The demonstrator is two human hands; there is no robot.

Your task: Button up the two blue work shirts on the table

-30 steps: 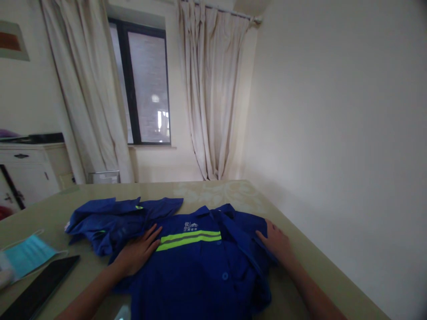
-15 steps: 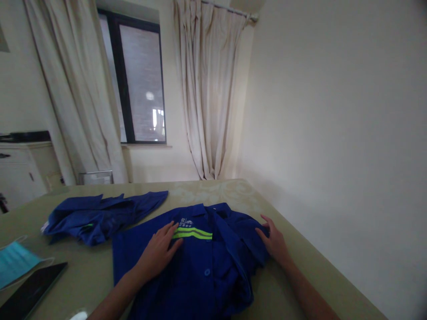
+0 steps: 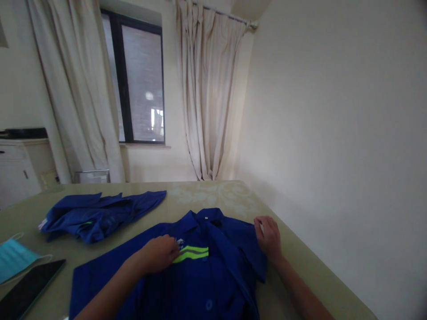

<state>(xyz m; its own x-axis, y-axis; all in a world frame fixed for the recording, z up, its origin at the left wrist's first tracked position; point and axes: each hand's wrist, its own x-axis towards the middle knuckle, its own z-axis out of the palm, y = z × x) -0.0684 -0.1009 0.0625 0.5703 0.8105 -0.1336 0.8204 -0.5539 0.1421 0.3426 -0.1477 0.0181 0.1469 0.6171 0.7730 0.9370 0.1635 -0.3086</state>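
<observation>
Since the earlier frame, the shirt (image 3: 200, 271) is being drawn nearer. Its chest fabric is being pinched by the left hand (image 3: 160, 254); its shoulder edge at 3 o'clock is being gripped by the right hand (image 3: 267, 238), probably for straightening on the table (image 3: 216, 193).

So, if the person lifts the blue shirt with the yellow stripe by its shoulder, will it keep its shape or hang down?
The blue shirt will probably hang down limp: it lies flat with soft wrinkles and folds under the right hand. It is likely light, being thin cloth. It may slide easily, since the table looks smooth and glossy.
</observation>
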